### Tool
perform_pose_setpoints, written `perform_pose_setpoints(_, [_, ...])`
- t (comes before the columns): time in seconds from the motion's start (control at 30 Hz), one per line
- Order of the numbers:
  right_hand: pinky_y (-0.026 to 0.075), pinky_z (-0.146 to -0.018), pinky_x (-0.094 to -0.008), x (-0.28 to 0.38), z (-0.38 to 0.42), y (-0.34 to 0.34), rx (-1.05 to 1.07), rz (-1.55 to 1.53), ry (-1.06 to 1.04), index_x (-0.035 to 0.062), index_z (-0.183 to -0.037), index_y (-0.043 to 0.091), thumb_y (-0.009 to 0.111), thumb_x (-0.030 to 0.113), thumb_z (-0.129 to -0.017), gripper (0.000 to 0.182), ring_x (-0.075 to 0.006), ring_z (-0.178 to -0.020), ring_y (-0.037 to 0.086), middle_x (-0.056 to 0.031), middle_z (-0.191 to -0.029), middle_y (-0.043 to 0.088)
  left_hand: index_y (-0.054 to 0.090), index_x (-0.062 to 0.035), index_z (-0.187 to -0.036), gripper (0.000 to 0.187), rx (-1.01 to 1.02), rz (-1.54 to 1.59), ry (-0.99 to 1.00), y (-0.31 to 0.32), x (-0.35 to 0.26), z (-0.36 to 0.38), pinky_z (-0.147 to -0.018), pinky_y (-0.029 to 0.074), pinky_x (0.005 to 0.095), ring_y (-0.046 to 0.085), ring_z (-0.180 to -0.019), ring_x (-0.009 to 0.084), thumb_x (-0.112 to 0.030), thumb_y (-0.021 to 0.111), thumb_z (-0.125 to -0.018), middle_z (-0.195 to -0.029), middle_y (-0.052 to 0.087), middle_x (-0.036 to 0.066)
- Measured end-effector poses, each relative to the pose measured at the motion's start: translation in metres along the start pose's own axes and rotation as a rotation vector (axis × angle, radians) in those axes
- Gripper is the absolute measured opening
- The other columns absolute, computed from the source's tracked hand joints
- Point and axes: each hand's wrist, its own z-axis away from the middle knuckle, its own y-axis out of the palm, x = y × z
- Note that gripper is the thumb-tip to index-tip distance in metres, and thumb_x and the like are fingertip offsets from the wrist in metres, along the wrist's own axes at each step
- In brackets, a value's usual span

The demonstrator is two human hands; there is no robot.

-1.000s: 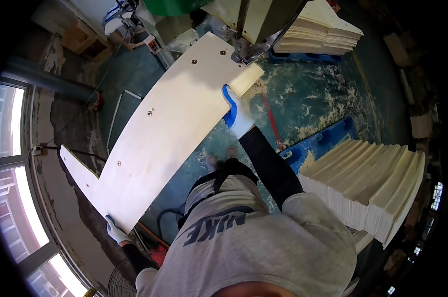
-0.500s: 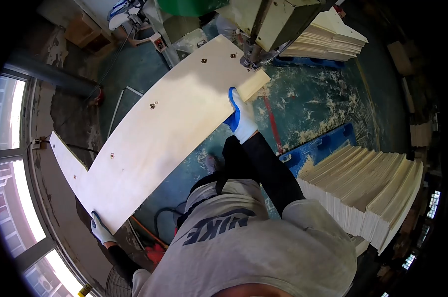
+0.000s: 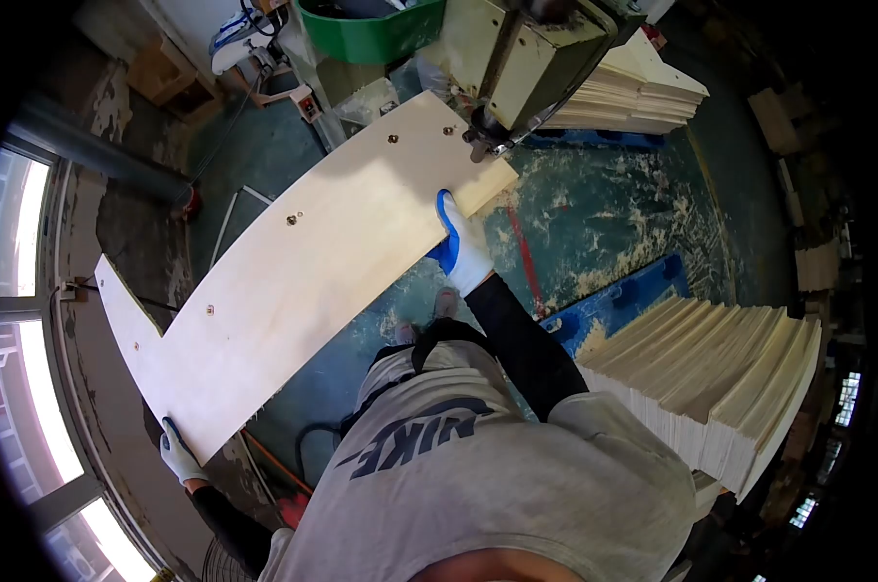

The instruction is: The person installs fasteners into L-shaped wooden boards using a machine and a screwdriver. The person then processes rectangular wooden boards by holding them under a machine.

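Note:
A large, pale, curved plywood panel [image 3: 293,272] with a notch at its left end stretches across the view, held between both my hands. Several small metal fittings [image 3: 291,220] are set in its face. My left hand [image 3: 180,456], in a white and blue glove, grips the lower left corner, thumb on top. On the near edge toward the right end, my right hand [image 3: 466,247] clasps the panel in a matching glove, thumb over the face and fingers underneath. The head of a machine [image 3: 487,131] sits over the far right end of the panel, its tip right at the surface.
A stack of plywood pieces [image 3: 710,378] stands on a blue pallet [image 3: 618,301] at my right. Another plywood stack [image 3: 633,92] is behind the machine. A green tub [image 3: 371,34] stands at the back. Wood dust covers the floor [image 3: 604,218]; windows [image 3: 22,388] line the left.
The view has tilted slightly, showing more of the green tub. Panel and both hands appear a little lower and to the left, with both grips unchanged.

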Motion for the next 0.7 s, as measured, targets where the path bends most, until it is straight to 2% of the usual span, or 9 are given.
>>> perform_pose_setpoints(0.17, [0.060, -0.086, -0.0436, 0.004, 0.023, 0.006, 0.022, -0.036, 0.052, 0.0081, -0.132, 0.054, 0.060, 0.030, -0.099, 0.040, -0.0215, -0.108, 0.067, -0.0059, -0.124, 0.063, 0.055, -0.0042, -0.072, 0.047, -0.080, 0.043, 0.015, 0.003, 0.005, 0.015, -0.057, 0.039, 0.0279, 0.044, -0.062, 0.0084, -0.042, 0.059, -0.100, -0.067, 0.049, -0.003])
perform_pose_setpoints(0.23, [0.057, -0.093, -0.0423, -0.009, 0.056, -0.010, 0.065, -0.052, 0.146, 0.0078, -0.135, 0.051, 0.057, 0.030, -0.101, 0.041, -0.0233, -0.114, 0.065, -0.0073, -0.125, 0.063, 0.061, -0.0005, -0.080, 0.045, 0.027, -0.088, -0.006, -0.052, 0.039, -0.014, -0.061, 0.043, 0.0287, 0.048, -0.066, 0.0098, -0.040, 0.058, -0.101, -0.072, 0.056, 0.001])
perform_pose_setpoints(0.33, [0.056, -0.094, -0.0416, -0.015, 0.120, -0.052, 0.075, -0.068, 0.367, 0.0090, -0.137, 0.051, 0.059, 0.023, -0.100, 0.040, -0.0228, -0.116, 0.063, -0.0076, -0.128, 0.062, 0.064, 0.0057, -0.109, 0.049, 0.055, -0.008, -0.057, -0.066, 0.001, 0.010, -0.070, 0.053, 0.0321, 0.062, -0.080, 0.0171, -0.042, 0.055, -0.102, -0.096, 0.067, 0.012])
perform_pose_setpoints(0.43, [0.056, -0.092, -0.0398, 0.000, 0.154, -0.086, -0.048, -0.112, 0.394, 0.0114, -0.137, 0.051, 0.061, 0.017, -0.099, 0.041, -0.0217, -0.115, 0.063, -0.0070, -0.128, 0.062, 0.063, 0.0054, -0.106, 0.049, 0.270, -0.121, -0.041, -0.087, 0.058, -0.025, -0.071, 0.054, 0.0316, 0.063, -0.080, 0.0172, -0.042, 0.054, -0.102, -0.095, 0.067, 0.012])
perform_pose_setpoints(0.47, [0.056, -0.092, -0.0385, 0.002, 0.155, -0.105, -0.120, -0.078, 0.333, 0.0084, -0.136, 0.052, 0.062, 0.018, -0.098, 0.041, -0.0223, -0.113, 0.064, -0.0080, -0.126, 0.062, 0.063, 0.0038, -0.099, 0.046, 0.347, -0.213, -0.056, -0.073, 0.060, -0.027, -0.068, 0.052, 0.0307, 0.061, -0.076, 0.0149, -0.041, 0.055, -0.102, -0.089, 0.066, 0.009])
perform_pose_setpoints(0.5, [0.056, -0.092, -0.0382, 0.014, 0.151, -0.115, -0.175, -0.081, 0.260, 0.0071, -0.135, 0.052, 0.063, 0.019, -0.097, 0.041, -0.0224, -0.113, 0.064, -0.0085, -0.125, 0.063, 0.054, -0.0071, -0.074, 0.046, 0.295, -0.104, -0.030, -0.031, 0.054, -0.004, -0.055, 0.042, 0.0277, 0.048, -0.061, 0.0083, -0.044, 0.058, -0.100, -0.067, 0.052, -0.001])
perform_pose_setpoints(0.57, [0.056, -0.092, -0.0375, 0.044, 0.140, -0.132, -0.287, -0.093, 0.136, 0.0045, -0.133, 0.053, 0.064, 0.020, -0.096, 0.041, -0.0225, -0.112, 0.065, -0.0095, -0.124, 0.064, 0.055, -0.0057, -0.073, 0.045, 0.457, -0.256, -0.074, 0.023, 0.047, 0.020, -0.055, 0.042, 0.0273, 0.051, -0.060, 0.0095, -0.043, 0.061, -0.099, -0.069, 0.056, 0.001])
perform_pose_setpoints(0.67, [0.058, -0.087, -0.0384, 0.098, 0.111, -0.151, -0.352, -0.002, -0.241, 0.0018, -0.131, 0.048, 0.066, 0.016, -0.092, 0.045, -0.0230, -0.105, 0.067, -0.0119, -0.117, 0.064, 0.062, 0.0110, -0.113, 0.056, 0.639, -0.153, -0.244, 0.129, 0.050, 0.083, -0.076, 0.052, 0.0288, 0.062, -0.084, 0.0151, -0.043, 0.062, -0.097, -0.099, 0.067, 0.011])
perform_pose_setpoints(0.7, [0.057, -0.086, -0.0376, 0.113, 0.104, -0.149, -0.383, 0.035, -0.365, 0.0013, -0.131, 0.047, 0.067, 0.015, -0.092, 0.046, -0.0223, -0.105, 0.067, -0.0116, -0.116, 0.064, 0.061, 0.0118, -0.111, 0.058, 0.669, -0.129, -0.295, 0.171, 0.024, 0.122, -0.076, 0.052, 0.0301, 0.062, -0.085, 0.0156, -0.045, 0.063, -0.097, -0.098, 0.067, 0.011])
